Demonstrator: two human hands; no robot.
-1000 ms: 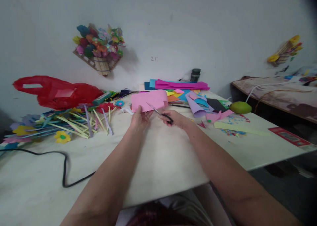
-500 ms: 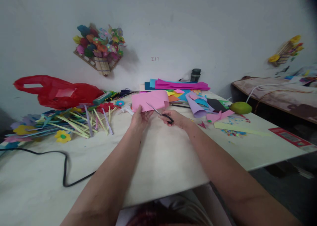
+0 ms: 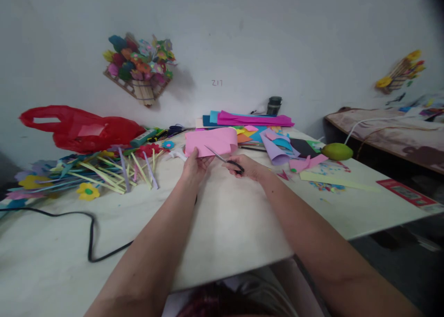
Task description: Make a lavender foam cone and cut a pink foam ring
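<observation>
A pink sheet of paper (image 3: 211, 140) with a curled right end is held up over the middle of the table. My left hand (image 3: 197, 165) grips its lower left edge, thumb in front and fingers behind. In my right hand (image 3: 248, 165) is a pair of scissors (image 3: 222, 158) with dark handles. Their blades point up and left, in front of the lower part of the pink sheet. Whether the blades touch the paper I cannot tell.
Paper flowers and strips (image 3: 111, 171) lie to the left, near a red plastic bag (image 3: 93, 132). Coloured sheets (image 3: 255, 119) are stacked at the back. Lilac paper (image 3: 274, 148), scraps and a green fruit (image 3: 337, 151) sit at the right. A black cable (image 3: 91, 233) crosses the left side.
Almost nothing differs. The pink sheet and both hands have shifted very slightly, with the scissors in the same pose.
</observation>
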